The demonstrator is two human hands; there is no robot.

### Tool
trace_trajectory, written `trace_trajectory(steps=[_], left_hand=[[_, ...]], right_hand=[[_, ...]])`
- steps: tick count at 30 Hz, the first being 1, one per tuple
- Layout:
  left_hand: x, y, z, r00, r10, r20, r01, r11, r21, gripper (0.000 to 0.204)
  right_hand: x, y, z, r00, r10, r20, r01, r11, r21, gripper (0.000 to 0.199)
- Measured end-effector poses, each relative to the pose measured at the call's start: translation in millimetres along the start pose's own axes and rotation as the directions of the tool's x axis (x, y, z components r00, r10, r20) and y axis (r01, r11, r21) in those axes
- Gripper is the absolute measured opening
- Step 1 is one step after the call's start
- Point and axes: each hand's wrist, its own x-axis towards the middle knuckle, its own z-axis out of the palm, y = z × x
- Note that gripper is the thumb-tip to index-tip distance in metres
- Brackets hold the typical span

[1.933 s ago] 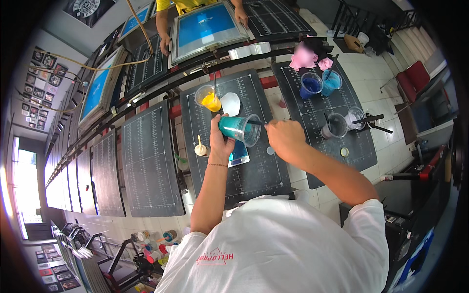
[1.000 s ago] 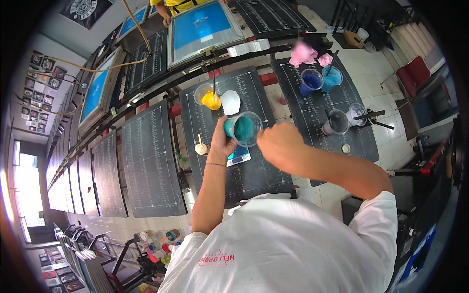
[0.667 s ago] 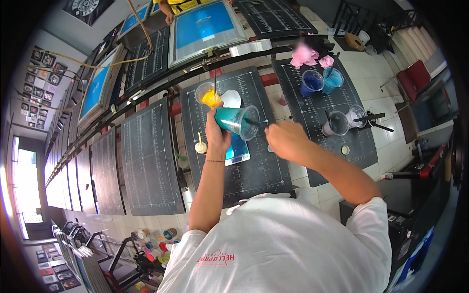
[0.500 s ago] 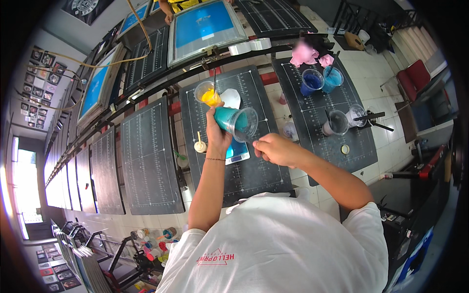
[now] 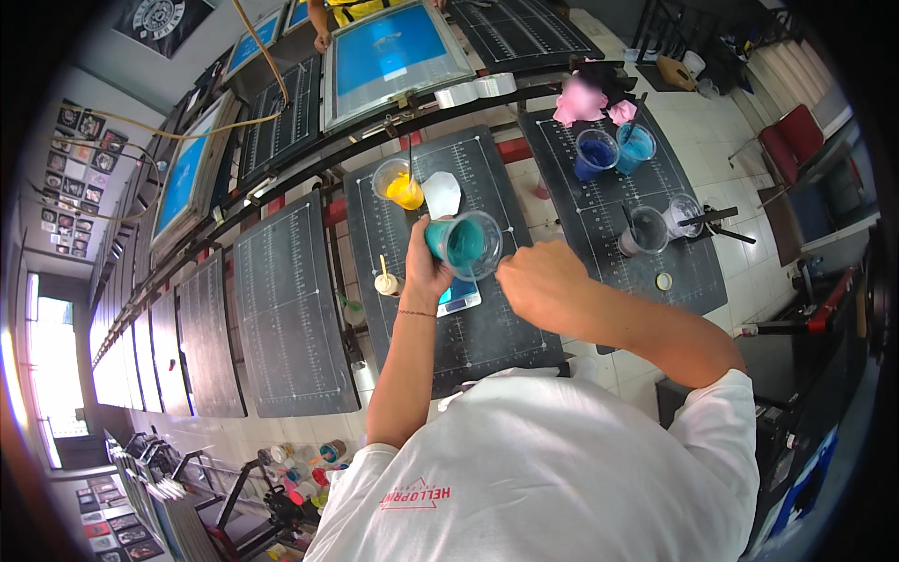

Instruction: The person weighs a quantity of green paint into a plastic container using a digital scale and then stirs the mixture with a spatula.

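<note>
A clear plastic cup of teal ink [image 5: 461,245] is tipped toward me above the black board [image 5: 496,332], with my left hand [image 5: 427,267] wrapped round its side. At the rim, my right hand [image 5: 543,286] is closed on a dark stirring stick, which the fingers now almost wholly hide. Under the cup, a digital scale [image 5: 459,300] partly shows on the board. Beyond it stand a cup of yellow ink [image 5: 404,190] with a stick in it and a white piece of paper [image 5: 442,195]. Left of my wrist is a small cream-coloured pot [image 5: 387,284] with a stick.
On the right-hand board [image 5: 599,244] are a dark blue cup [image 5: 596,159], a light blue cup [image 5: 636,150], clear cups [image 5: 643,234] with sticks, a ring-shaped lid [image 5: 664,282] and pink cloth [image 5: 581,101]. A co-worker's hand [image 5: 322,41] rests beside a blue printing screen [image 5: 393,51].
The teal cup has turned so its mouth faces me more. My right hand has rotated and come closer to the rim, covering the stick that showed before.
</note>
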Motion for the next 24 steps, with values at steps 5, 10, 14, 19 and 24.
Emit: trace_trajectory(steps=[5,10,14,19,24], left_hand=[[-2,-2,4,0.999,0.001,-0.041,-0.002,1.000,-0.007,0.038],[0,-6,-4,0.999,-0.017,-0.050,0.016,1.000,-0.014,0.037],[1,-7,-1,0.998,-0.007,-0.067,0.009,1.000,0.022,0.038],[3,-8,-1,0.995,0.014,-0.095,-0.015,1.000,-0.007,0.039],[0,-12,-6,0.997,-0.019,-0.080,0.017,0.999,-0.030,0.039]], right_hand=[[10,22,-1,0.990,0.125,-0.065,-0.129,0.990,-0.061,0.022],[6,11,-4,0.991,0.101,-0.083,-0.103,0.994,-0.021,0.014],[0,7,-6,0.997,0.061,-0.044,-0.062,0.998,-0.025,0.011],[0,7,-6,0.998,0.058,-0.008,-0.058,0.998,-0.015,0.010],[15,21,-8,0.979,0.195,-0.053,-0.192,0.980,0.052,0.013]])
